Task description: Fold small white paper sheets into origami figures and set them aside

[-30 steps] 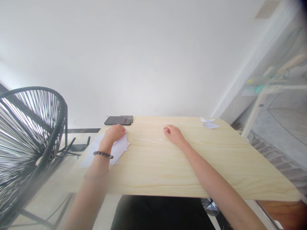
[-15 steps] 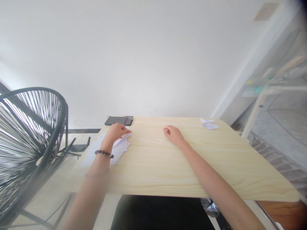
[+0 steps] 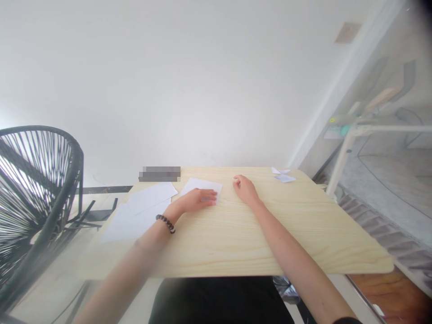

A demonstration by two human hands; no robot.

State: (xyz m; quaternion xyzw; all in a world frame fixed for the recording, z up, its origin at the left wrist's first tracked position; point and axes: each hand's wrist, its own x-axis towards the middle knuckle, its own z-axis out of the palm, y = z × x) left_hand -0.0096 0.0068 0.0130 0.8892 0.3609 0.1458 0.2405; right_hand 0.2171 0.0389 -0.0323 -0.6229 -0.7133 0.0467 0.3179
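Observation:
My left hand (image 3: 198, 200) lies palm down, fingers stretched out, on the near part of a white sheet of paper (image 3: 200, 183). A dark beaded bracelet (image 3: 165, 222) circles that wrist. Just left of this sheet, more white paper sheets (image 3: 141, 211) overlap on the left side of the table, partly behind my left forearm. My right hand (image 3: 246, 190) rests on the table a little to the right of the sheet, its fingers curled in, with nothing visible in them. Beyond it, at the far right, sits a small folded white paper (image 3: 283, 175).
The pale wooden table (image 3: 236, 252) stands against a white wall (image 3: 209, 90). A pixelated dark rectangular item (image 3: 160, 174) lies at its back left corner. A dark woven chair (image 3: 37, 202) is at the left. On the right, a white metal frame (image 3: 340, 171) stands past the table edge.
My left hand has moved right from the paper stack, and one sheet now lies under it, apart from most of the others. The right hand stays nearly in place. The view has shifted slightly.

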